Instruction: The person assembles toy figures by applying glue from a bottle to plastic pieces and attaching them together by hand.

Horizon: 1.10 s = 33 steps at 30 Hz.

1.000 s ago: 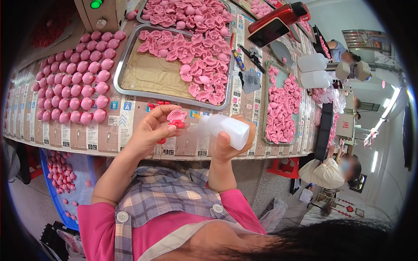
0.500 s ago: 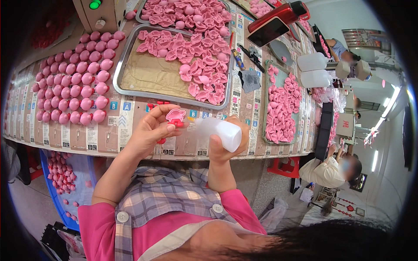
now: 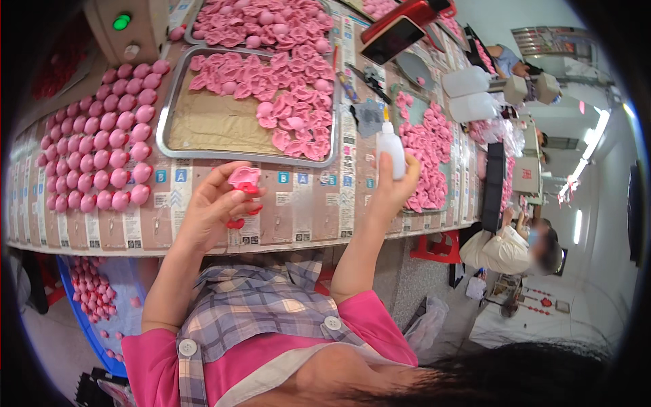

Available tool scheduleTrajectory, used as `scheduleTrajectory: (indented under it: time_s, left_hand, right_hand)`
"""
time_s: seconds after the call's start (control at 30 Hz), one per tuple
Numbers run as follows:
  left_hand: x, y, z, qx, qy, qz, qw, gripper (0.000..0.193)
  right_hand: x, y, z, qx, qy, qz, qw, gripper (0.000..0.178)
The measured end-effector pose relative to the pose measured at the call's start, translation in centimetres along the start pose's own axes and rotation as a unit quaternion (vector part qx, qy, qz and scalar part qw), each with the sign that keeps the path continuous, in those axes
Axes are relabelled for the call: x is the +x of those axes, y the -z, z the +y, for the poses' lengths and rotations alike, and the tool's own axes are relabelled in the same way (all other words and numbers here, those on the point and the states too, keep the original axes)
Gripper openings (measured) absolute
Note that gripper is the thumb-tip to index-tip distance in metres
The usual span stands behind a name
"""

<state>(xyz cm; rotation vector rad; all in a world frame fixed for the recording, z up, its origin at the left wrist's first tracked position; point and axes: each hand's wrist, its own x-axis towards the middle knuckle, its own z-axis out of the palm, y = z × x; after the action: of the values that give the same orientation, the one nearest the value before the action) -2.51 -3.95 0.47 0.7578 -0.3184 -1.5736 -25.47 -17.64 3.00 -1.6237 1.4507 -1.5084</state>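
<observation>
My left hand is closed over the front part of the table, pinching a small hollow pink piece with a red part at its lower edge. More bits of red show by the lower fingers; whether they are held cannot be made out. Off to the right, my right hand grips a white squeeze bottle. Its yellow nozzle points upward, well apart from the pink piece. Behind my left hand lies a metal tray of loose hollow pink pieces.
Rows of round pink pieces stand on the left, below a box with a green light. A second tray of pink pieces lies at right, near white jugs and a phone. Another person sits farther right.
My right hand has drawn the bottle away from the pink piece to the right, turning its nozzle from leftward to upward. My left hand has shifted slightly left, still holding the piece.
</observation>
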Motion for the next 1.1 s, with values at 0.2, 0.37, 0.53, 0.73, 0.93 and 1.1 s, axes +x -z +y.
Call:
scheduleTrajectory:
  time_s: [0.2,0.37,0.53,0.73,0.93,1.1]
  left_hand:
    - [0.3,0.4,1.1,0.015,-0.054,0.020,0.998,0.046]
    - [0.2,0.6,1.4,0.019,-0.079,0.027,0.996,0.044]
    - [0.2,1.1,1.0,0.028,-0.084,0.020,0.996,0.045]
    - [0.4,0.4,0.8,0.026,-0.070,0.005,0.997,0.044]
    - [0.0,0.4,1.1,0.025,-0.072,0.018,0.997,0.044]
    - [0.4,0.3,1.3,0.022,-0.073,0.028,0.997,0.046]
  right_hand:
    - [2.4,1.5,8.3,-0.089,-0.043,-0.041,0.994,0.033]
    - [2.0,-0.1,8.4,-0.240,0.036,-0.030,0.970,0.027]
    - [4.6,2.2,7.9,-0.340,0.202,0.011,0.918,0.019]
    - [9.7,4.9,8.2,-0.541,0.099,0.010,0.835,0.011]
    - [10.4,5.5,8.1,-0.431,0.014,-0.029,0.902,0.013]
    - [5.4,6.3,2.4,0.050,-0.169,-0.241,0.954,0.013]
